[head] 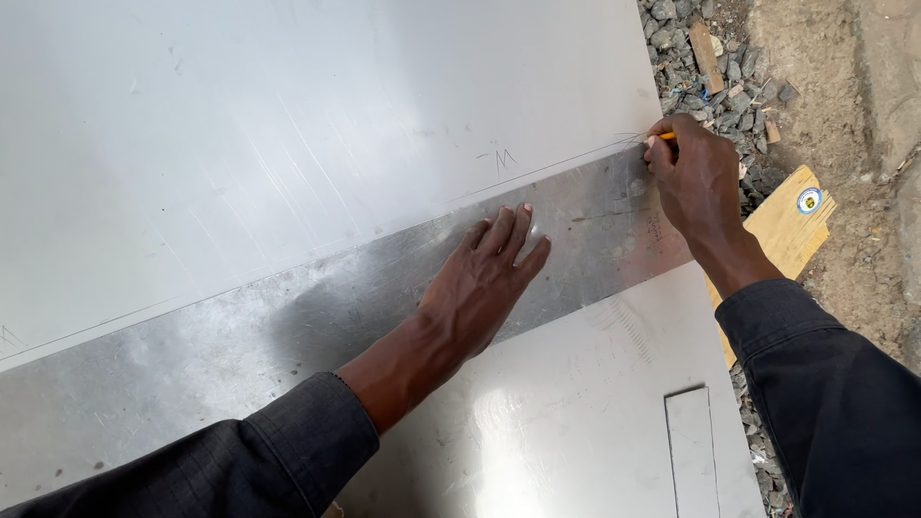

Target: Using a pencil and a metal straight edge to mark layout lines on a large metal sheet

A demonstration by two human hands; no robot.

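Observation:
A large shiny metal sheet [288, 125] fills most of the view. A long dull metal strip [240, 336] lies slantwise across it like a straightedge. My left hand [484, 283] presses flat on the strip, fingers spread toward the upper right. My right hand [693, 173] is at the sheet's right edge, fingers closed on a small orange pencil [667, 136] whose tip meets the strip's upper edge. A thin scribed line runs along that edge, with a small mark beside it.
Grey gravel [715, 86] and bare dirt [844, 96] lie beyond the sheet's right edge. A piece of plywood with a round sticker [791, 225] sticks out under my right wrist. A small rectangular metal piece [691, 451] rests on the lower sheet.

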